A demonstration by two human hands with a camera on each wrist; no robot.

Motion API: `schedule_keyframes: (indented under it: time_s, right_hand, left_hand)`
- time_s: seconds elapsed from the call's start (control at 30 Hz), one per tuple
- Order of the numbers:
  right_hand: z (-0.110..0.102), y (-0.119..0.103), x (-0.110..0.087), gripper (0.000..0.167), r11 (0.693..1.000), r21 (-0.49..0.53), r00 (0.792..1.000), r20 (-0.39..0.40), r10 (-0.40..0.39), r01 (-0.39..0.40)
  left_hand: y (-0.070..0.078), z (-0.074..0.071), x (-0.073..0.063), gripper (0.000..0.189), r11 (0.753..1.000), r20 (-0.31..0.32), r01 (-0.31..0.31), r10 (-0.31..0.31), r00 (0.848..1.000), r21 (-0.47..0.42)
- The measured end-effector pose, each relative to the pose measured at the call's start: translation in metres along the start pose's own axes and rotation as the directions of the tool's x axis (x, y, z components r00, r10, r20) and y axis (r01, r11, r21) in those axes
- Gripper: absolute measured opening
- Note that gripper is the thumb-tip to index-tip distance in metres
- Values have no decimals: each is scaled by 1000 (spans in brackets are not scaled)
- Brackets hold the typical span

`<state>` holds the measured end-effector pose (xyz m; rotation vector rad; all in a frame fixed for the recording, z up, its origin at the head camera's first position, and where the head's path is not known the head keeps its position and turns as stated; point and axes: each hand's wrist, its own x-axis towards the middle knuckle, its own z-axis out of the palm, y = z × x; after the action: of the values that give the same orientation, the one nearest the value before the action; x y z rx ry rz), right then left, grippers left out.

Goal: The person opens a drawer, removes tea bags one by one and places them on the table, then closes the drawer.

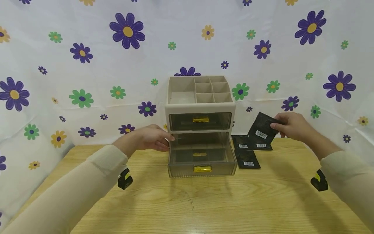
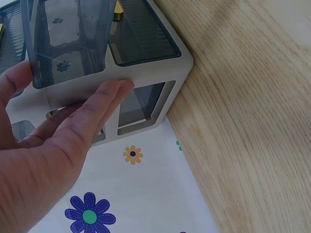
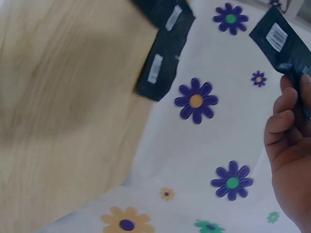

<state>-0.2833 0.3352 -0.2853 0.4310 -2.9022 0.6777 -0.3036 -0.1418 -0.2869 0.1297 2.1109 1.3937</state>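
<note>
A beige desktop drawer organizer (image 1: 201, 104) stands on the table with its smoky, see-through middle drawer (image 1: 202, 170) pulled out. My left hand (image 1: 152, 137) rests against the organizer's left side. In the left wrist view its fingers (image 2: 104, 104) lie nearly straight along the beige side panel, while the thumb (image 2: 17, 80) is by the pulled-out drawer. With my right hand (image 1: 293, 126) I pinch a flat black packet (image 1: 262, 125) bearing a white barcode label, thumb in front. The held packet (image 3: 282, 41) is raised and tilted, overlapping other black packets (image 1: 247, 160) in the head view.
Several black packets lie on the wooden table (image 1: 204, 204) just right of the organizer. Its top has open compartments (image 1: 182, 94), and the upper drawer (image 1: 187, 122) is closed. A flower-printed cloth (image 1: 175, 29) hangs behind and along the sides.
</note>
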Motion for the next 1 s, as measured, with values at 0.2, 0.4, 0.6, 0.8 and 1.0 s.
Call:
schedule_keyframes:
  time_s: [0.2, 0.4, 0.6, 0.8, 1.0]
  right_hand:
    - [17, 24, -6, 10, 999, -34, 982, 187, -5, 11]
    - [35, 43, -10, 6, 992, -111, 967, 252, -24, 53]
    - [49, 53, -6, 4, 961, -250, 960, 275, -45, 117]
    - [62, 55, -1, 6, 938, -325, 974, 222, -47, 119]
    - [74, 51, 5, 10, 943, -329, 981, 194, 17, 49]
  left_hand:
    - [-1, 0, 0, 46, 1000, 0, 4, -4, 1000, -4]
    - [0, 0, -2, 46, 1000, -3, 1, -1, 1000, 2]
    - [-1, -1, -2, 47, 1000, 2, -1, 1, 1000, 5]
    - [-1, -2, -2, 46, 1000, 1, -6, 6, 1000, 3]
    - [-2, -2, -2, 47, 1000, 5, -6, 6, 1000, 0]
